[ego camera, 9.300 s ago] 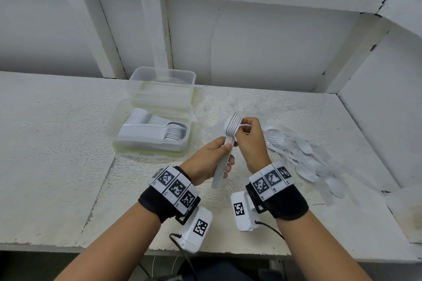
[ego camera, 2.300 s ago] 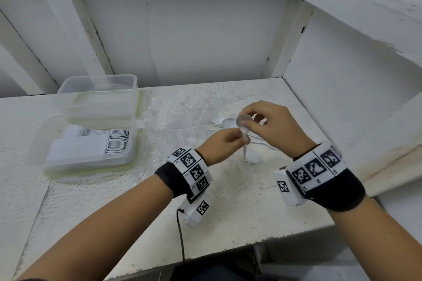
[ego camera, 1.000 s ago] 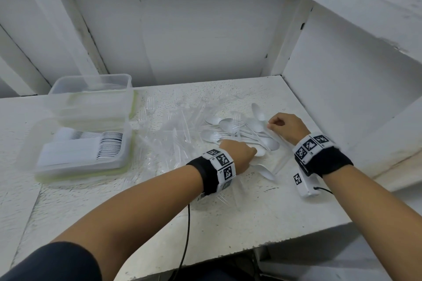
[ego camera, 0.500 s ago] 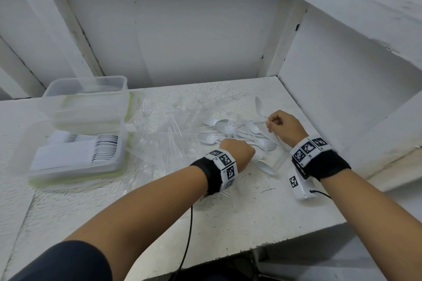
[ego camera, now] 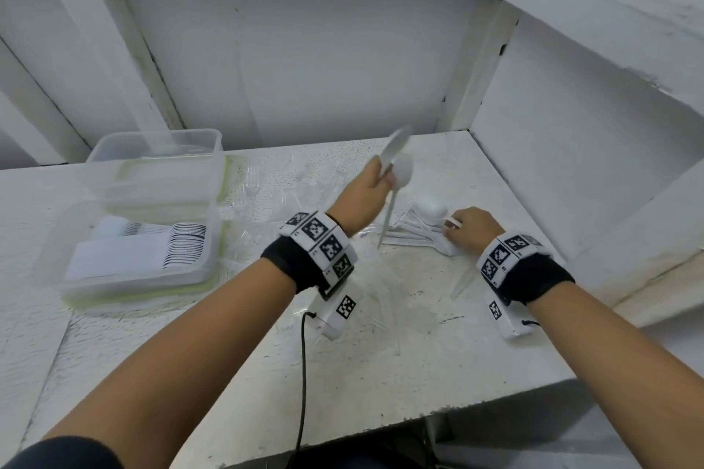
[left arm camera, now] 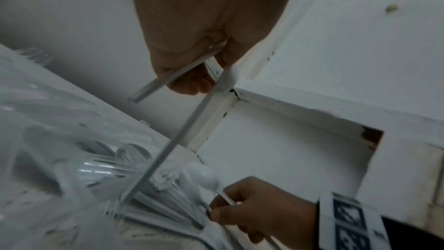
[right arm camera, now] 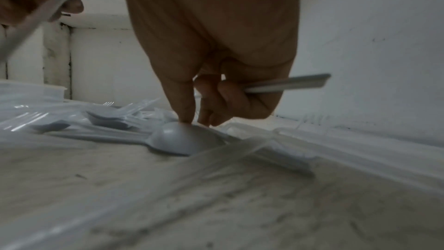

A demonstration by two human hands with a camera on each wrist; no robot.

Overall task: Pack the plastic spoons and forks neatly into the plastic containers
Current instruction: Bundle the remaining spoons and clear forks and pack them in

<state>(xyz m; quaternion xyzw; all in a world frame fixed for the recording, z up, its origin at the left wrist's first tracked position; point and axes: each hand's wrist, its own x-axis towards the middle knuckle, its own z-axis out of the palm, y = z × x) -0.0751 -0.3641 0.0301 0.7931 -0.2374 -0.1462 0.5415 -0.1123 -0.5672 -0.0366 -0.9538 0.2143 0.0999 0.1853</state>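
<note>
My left hand (ego camera: 379,176) is raised above the table and grips two white plastic spoons (ego camera: 400,164) by their handles; one handle hangs down. In the left wrist view the two spoon handles (left arm camera: 190,71) cross in its curled fingers. My right hand (ego camera: 453,227) is low on the pile of loose spoons and forks (ego camera: 411,230). It holds a spoon handle (right arm camera: 288,83) in its curled fingers while its fingertips touch the bowl of a spoon lying on the table (right arm camera: 185,138). A clear container with stacked forks (ego camera: 137,255) lies at the left, with an empty clear container (ego camera: 156,164) on it.
Clear plastic wrappers (ego camera: 289,194) are strewn between the containers and the pile. A white wall (ego camera: 571,171) closes the table on the right, close to my right hand. The table's front edge (ego camera: 381,426) runs below my forearms. A black cable (ego camera: 303,373) hangs from the left wrist.
My left hand has risen from the pile with two spoons in it. My right hand stays on the pile and has shifted slightly toward me.
</note>
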